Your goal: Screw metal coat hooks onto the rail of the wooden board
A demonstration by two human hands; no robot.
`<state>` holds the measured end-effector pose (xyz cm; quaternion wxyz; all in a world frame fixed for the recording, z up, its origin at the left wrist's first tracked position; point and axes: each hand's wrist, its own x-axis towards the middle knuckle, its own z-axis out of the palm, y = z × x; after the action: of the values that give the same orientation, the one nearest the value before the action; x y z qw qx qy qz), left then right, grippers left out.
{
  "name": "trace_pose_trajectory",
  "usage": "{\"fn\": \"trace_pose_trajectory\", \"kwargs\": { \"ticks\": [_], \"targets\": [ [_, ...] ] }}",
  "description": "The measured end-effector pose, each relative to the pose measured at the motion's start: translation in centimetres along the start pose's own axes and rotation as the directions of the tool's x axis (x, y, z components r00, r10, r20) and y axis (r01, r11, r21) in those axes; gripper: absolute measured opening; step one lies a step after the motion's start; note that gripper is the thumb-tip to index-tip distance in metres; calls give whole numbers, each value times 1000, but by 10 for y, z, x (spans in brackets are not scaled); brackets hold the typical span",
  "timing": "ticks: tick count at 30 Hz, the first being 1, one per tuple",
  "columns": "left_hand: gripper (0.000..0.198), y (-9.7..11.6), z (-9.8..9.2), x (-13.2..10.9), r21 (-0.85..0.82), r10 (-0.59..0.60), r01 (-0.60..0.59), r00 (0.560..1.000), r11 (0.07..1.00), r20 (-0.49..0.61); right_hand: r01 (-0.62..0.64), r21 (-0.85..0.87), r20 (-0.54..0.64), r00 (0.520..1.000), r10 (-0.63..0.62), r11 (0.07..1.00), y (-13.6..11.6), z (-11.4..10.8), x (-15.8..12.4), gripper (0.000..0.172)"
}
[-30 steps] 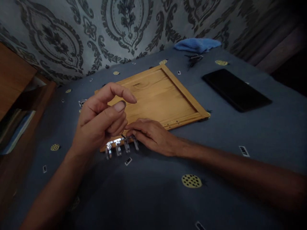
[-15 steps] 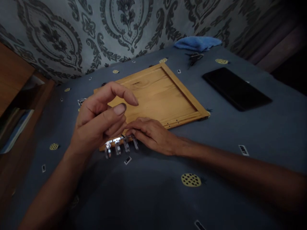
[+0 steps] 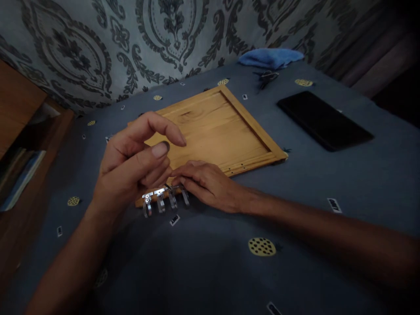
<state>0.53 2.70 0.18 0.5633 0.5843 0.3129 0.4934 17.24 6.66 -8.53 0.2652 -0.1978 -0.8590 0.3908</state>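
My left hand (image 3: 134, 162) is raised over the near left part of a framed wooden panel (image 3: 210, 131). Its thumb and index finger are curved apart with nothing between them, and the other fingers are curled in. A row of shiny metal hooks (image 3: 160, 199), fixed with small screws, lies along the panel's near left edge. My right hand (image 3: 210, 186) rests on that edge at the hooks' right end, its thumb and fingers drawn together. Its fingertips reach toward a slim dark bit by the hooks, and what they pinch is partly hidden behind my left hand.
A black tablet-like slab (image 3: 323, 120) lies to the right on the blue pineapple-print cloth (image 3: 210, 262). Farther back are dark scissors (image 3: 267, 78) and a blue towel (image 3: 271, 57). A wooden shelf (image 3: 29, 144) with books stands at the left. Patterned fabric hangs behind.
My left hand has shifted very slightly to the left. My right hand, the panel and the hooks stay where they were.
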Motion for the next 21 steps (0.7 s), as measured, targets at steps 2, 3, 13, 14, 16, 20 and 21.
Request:
{"fn": "trace_pose_trajectory", "kwargs": {
  "ticks": [2, 3, 13, 14, 16, 20, 21],
  "targets": [
    [11, 4, 1, 2, -16, 40, -41, 998, 999, -51, 14, 0, -3, 1000, -14, 1000, 1, 1, 0, 26],
    [12, 6, 1, 2, -23, 68, -70, 996, 997, -65, 18, 0, -5, 1000, -18, 1000, 2, 1, 0, 27],
    [21, 11, 10, 3, 9, 39, -38, 981, 999, -189, -25, -6, -6, 1000, 25, 1000, 1, 1, 0, 30],
    [21, 10, 11, 4, 4, 32, -32, 980, 999, -194, -28, -4, -3, 1000, 28, 1000, 1, 1, 0, 30],
    [20, 8, 11, 5, 3, 12, -12, 976, 1000, -218, -30, -1, -4, 1000, 30, 1000, 0, 1, 0, 30],
    [16, 5, 10, 7, 21, 8, -2, 968, 1000, -250, -28, -1, -23, 999, 28, 1000, 1, 2, 1, 31],
    [16, 4, 9, 7, 27, 9, -2, 968, 1000, -252, -27, 0, -25, 999, 27, 1000, 2, 3, 1, 31]
  ]
}}
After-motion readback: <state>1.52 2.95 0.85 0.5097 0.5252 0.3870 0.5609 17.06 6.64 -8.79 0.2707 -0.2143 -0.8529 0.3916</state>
